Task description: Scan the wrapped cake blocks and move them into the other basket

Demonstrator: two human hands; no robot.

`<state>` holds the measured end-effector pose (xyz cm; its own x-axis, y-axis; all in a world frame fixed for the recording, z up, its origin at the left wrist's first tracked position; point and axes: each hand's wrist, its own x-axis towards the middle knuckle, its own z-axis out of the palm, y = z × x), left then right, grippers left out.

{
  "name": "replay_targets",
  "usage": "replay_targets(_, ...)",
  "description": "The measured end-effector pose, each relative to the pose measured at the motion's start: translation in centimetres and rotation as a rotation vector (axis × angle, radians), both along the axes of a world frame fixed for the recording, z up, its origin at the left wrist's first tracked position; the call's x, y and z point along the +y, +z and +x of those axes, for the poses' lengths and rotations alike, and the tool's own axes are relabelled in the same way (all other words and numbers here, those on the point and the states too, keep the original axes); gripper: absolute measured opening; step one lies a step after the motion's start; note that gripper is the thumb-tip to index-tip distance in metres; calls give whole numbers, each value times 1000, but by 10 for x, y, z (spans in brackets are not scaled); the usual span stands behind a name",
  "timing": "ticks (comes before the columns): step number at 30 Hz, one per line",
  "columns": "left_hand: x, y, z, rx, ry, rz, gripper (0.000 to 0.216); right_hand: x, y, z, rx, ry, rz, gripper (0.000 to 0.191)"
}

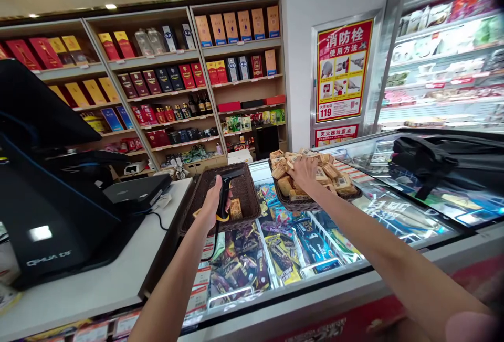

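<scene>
My left hand [214,200] is closed around a black and yellow barcode scanner [224,199], its cord hanging down. It is above a brown woven basket [244,184] with a few small wrapped snack packets [235,209] in it. To the right, a second woven basket [295,205] is heaped with similar tan wrapped snack packets [342,180]. My right hand [305,171] reaches onto the top of that heap, fingers bent down around a packet; the fingertips are partly hidden. Both baskets rest on the glass top of a chest freezer [356,263].
A point-of-sale terminal [43,200] and a dark flat device [136,191] occupy the white counter [118,268] at left. A black bag [444,158] lies on the freezer at right. Shelves of boxed goods [173,77] line the back wall, with a lit display fridge [441,69] at right.
</scene>
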<state>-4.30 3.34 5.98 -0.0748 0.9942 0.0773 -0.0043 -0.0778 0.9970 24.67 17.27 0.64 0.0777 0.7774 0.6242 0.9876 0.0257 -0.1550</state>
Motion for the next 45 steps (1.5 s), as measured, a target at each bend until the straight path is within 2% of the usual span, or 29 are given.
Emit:
replay_targets(2,-14,0,-4,-22,-34,-33,65,-11,1,-7,1,73,134,49)
replay_targets(4,-26,-2,-5,-6,-86,-59,63,-27,-1,-18,1,248,223,49)
replay_targets(7,-40,-10,-1,49,-119,-27,61,-52,-8,-39,45,563,258,50)
replay_targets(9,-47,-16,6,110,-106,21,59,-67,-13,-51,98,698,256,50)
replay_targets(12,-59,-26,16,198,-54,82,57,-84,-18,-61,168,792,226,48)
replay_targets(15,-69,-33,23,216,-18,99,56,-95,-22,-64,208,819,191,47)
replay_targets(21,-78,-35,27,146,38,78,56,-105,-33,-65,209,816,158,46)
replay_targets(25,-82,-33,26,63,120,46,58,-103,-30,-73,161,702,94,45)
replay_targets(31,-90,-25,22,29,239,-11,62,-84,-21,-117,-18,582,-96,34)
replay_targets(34,-93,-21,19,11,261,-12,62,-78,-24,-140,-4,615,-167,30)
replay_targets(36,-94,-20,15,24,263,-27,63,-77,-26,-143,19,656,-183,31)
replay_targets(38,-94,-20,11,33,262,-42,65,-77,-24,-132,31,671,-143,33)
replay_targets(40,-93,-21,6,5,253,-53,64,-75,-19,-107,70,603,-25,34)
replay_targets(43,-90,-24,4,-43,229,-56,63,-64,-10,-51,156,329,186,36)
replay_targets(45,-87,-26,7,-52,224,-63,65,-54,-9,-13,207,136,255,39)
